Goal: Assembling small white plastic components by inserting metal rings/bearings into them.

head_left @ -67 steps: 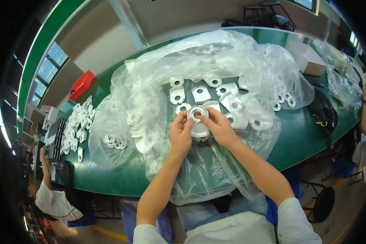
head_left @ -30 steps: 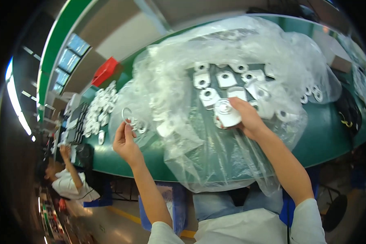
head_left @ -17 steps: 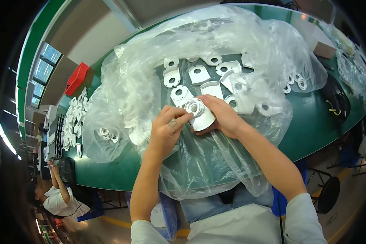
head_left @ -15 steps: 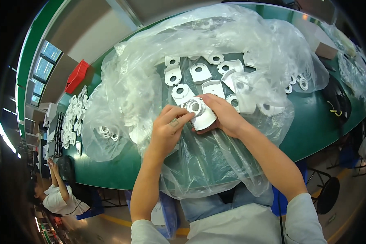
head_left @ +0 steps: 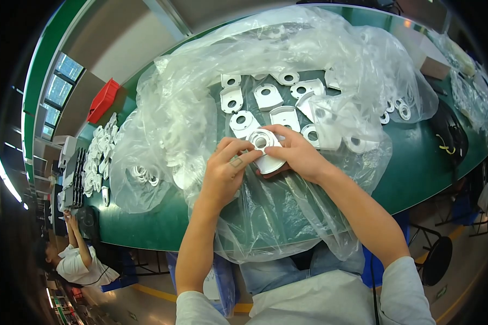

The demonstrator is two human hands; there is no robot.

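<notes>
My right hand grips a white plastic part with a round hole, holding it just above the clear plastic sheet. My left hand meets it from the left, with fingertips pressing a small white ring at the part's hole. Several more white flat parts lie in rows on the sheet just beyond my hands. A clump of loose white rings sits inside a clear bag to my left.
The green table curves from left to right. White parts are spread at its far left, beside a red bin. A cardboard box and black item lie right. Another person works at lower left.
My left hand reached out to the bag of rings on the left, then came back to the part in my right hand, and now presses a ring onto it.
</notes>
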